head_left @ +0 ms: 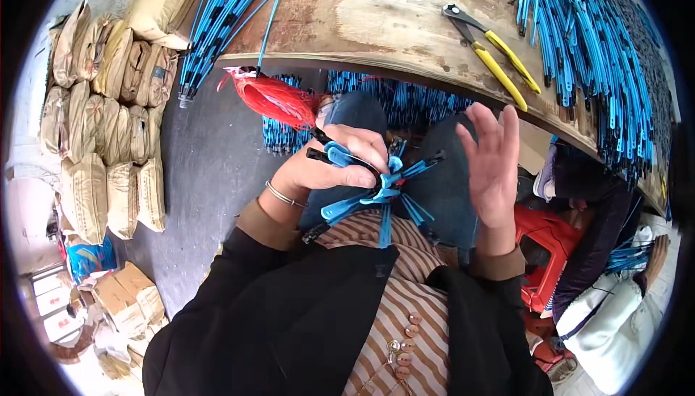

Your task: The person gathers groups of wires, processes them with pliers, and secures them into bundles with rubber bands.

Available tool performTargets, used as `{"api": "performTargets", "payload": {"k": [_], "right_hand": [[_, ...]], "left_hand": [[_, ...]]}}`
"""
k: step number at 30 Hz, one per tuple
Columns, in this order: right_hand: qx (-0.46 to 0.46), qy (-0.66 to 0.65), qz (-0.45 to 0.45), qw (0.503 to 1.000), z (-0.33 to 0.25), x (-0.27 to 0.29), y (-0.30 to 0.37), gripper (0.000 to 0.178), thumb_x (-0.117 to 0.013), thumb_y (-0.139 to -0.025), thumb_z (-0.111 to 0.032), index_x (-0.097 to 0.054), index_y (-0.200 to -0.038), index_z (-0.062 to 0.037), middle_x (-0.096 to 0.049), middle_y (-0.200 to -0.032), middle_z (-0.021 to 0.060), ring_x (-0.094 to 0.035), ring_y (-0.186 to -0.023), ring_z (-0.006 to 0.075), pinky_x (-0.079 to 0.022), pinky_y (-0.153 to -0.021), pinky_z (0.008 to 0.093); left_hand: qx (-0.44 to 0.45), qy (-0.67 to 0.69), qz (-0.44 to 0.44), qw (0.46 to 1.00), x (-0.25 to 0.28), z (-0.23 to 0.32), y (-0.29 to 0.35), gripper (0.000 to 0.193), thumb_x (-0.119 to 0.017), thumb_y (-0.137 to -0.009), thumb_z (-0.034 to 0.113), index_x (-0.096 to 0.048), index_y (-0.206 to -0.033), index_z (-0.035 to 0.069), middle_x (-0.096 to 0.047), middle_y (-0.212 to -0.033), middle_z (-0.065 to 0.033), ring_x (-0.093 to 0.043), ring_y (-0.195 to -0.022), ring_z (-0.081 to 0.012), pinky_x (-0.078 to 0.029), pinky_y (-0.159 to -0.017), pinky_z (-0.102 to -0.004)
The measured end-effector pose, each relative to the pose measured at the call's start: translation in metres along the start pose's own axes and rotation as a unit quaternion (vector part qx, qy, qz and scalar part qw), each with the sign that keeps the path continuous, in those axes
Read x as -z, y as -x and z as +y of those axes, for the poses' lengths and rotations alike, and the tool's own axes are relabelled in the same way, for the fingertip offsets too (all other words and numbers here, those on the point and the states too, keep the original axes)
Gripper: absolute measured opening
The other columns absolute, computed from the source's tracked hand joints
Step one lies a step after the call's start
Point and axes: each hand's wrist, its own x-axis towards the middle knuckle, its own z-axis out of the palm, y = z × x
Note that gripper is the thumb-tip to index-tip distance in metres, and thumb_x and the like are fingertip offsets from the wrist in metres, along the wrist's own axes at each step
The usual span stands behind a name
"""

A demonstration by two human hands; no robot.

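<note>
At centre of frame: left hand [353,156], thumb and fingers closed on a fanned-out cluster of blue strips with black ends [384,193], pieces splaying in several directions above the lap. Right of centre: right hand [492,168], raised, spread and bare of any load, well apart from the cluster, just below the near edge of the wooden tabletop [391,19]. On the tabletop, upper right: pliers with yellow handles [499,76]; farther right, a large heap of blue strips [590,56] overhanging the edge. Upper left: smaller blue bundle [224,16], also overhanging. Above the left hand: red strands [279,100], hanging near the table edge. Left of frame: stacked tan sacks [88,193]. Lower left: cardboard boxes [127,298]. Lower right: red stool [543,240].
</note>
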Motion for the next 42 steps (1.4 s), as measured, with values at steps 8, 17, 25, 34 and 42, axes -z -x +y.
{"api": "performTargets", "payload": {"k": [8, 17, 25, 34, 42], "right_hand": [[-0.202, 0.037, -0.122, 0.971, 0.035, -0.017, 0.024, 0.082, -0.077, -0.066, -0.016, -0.031, -0.133, -0.004, -0.052, -0.114, 0.0126, -0.05, -0.107, 0.0216, -0.038, -0.091, 0.0318], [-0.2, 0.032, -0.151, 0.968, 0.064, 0.0, 0.026, 0.026, -0.076, -0.066, -0.012, -0.059, -0.082, -0.0017, -0.051, -0.081, 0.0038, -0.049, -0.077, 0.0138, -0.038, -0.068, 0.0276], [-0.145, 0.069, -0.04, 0.986, 0.048, 0.063, 0.004, 0.024, -0.075, -0.068, -0.017, -0.059, -0.079, -0.0029, -0.052, -0.079, 0.0066, -0.05, -0.077, 0.0182, -0.04, -0.069, 0.0305], [-0.185, -0.017, -0.105, 0.977, -0.046, 0.056, 0.058, 0.027, -0.066, -0.077, -0.027, -0.06, -0.078, -0.0011, -0.058, -0.068, 0.004, -0.048, -0.067, 0.0092, -0.04, -0.063, 0.0273], [-0.146, 0.015, -0.018, 0.989, -0.059, 0.113, 0.038, 0.028, -0.065, -0.079, -0.029, -0.059, -0.082, -0.001, -0.054, -0.073, 0.008, -0.049, -0.07, 0.0146, -0.04, -0.066, 0.0306]], "left_hand": [[0.049, 0.086, -0.032, 0.995, 0.002, -0.001, -0.003, 0.022, -0.074, -0.067, 0.011, -0.067, -0.084, -0.001, -0.062, -0.08, -0.0101, -0.059, -0.074, -0.019, -0.047, -0.068, -0.0296], [0.045, 0.031, -0.074, 0.996, -0.004, -0.029, -0.031, 0.029, -0.076, -0.065, 0.016, -0.067, -0.088, -0.001, -0.062, -0.082, -0.0115, -0.06, -0.076, -0.0217, -0.047, -0.07, -0.0309], [-0.045, 0.058, -0.079, 0.994, -0.027, -0.036, -0.116, 0.029, -0.072, -0.068, 0.016, -0.064, -0.09, 0.0, -0.062, -0.084, -0.0138, -0.059, -0.076, -0.0256, -0.046, -0.067, -0.034], [0.129, -0.104, -0.069, 0.984, -0.142, 0.052, -0.116, 0.033, -0.074, -0.064, 0.021, -0.064, -0.087, -0.001, -0.061, -0.085, -0.0117, -0.058, -0.08, -0.0224, -0.047, -0.072, -0.0344], [0.005, -0.062, -0.035, 0.997, -0.177, -0.013, -0.211, 0.035, -0.071, -0.068, 0.021, -0.061, -0.096, 0.002, -0.06, -0.091, -0.0096, -0.057, -0.082, -0.0195, -0.047, -0.073, -0.0332]]}}
